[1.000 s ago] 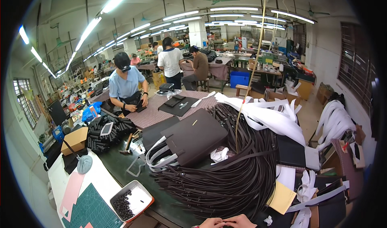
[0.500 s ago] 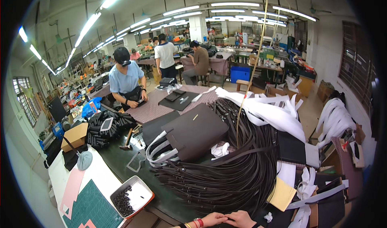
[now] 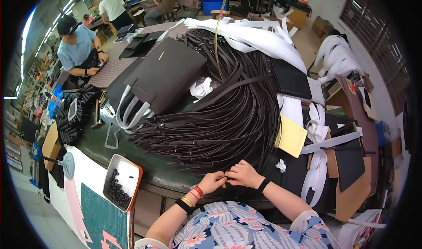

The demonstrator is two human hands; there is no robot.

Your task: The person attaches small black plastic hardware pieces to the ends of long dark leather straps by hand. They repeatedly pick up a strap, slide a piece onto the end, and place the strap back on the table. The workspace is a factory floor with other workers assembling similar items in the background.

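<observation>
My left hand (image 3: pixel 212 181) and my right hand (image 3: pixel 243 174) meet at the near edge of the dark worktable (image 3: pixel 154 172), fingertips pinched together on something small and dark that I cannot make out. Just beyond them lies a big fanned pile of dark brown leather straps (image 3: pixel 220 117). A dark brown tote bag (image 3: pixel 165 79) with white-wrapped handles lies flat behind the straps. Bracelets sit on my left wrist and a black band on my right.
A metal tray (image 3: pixel 127 172) of small black parts sits at my left, beside a green cutting mat (image 3: pixel 103 211). A yellow envelope (image 3: pixel 291 137), white strips (image 3: pixel 246 35) and dark panels lie right. A person in a blue shirt (image 3: pixel 77 49) works at the far left table.
The view has tilted down. My hands, earlier at the bottom edge, now show fully with both forearms, held together at the table's near edge.
</observation>
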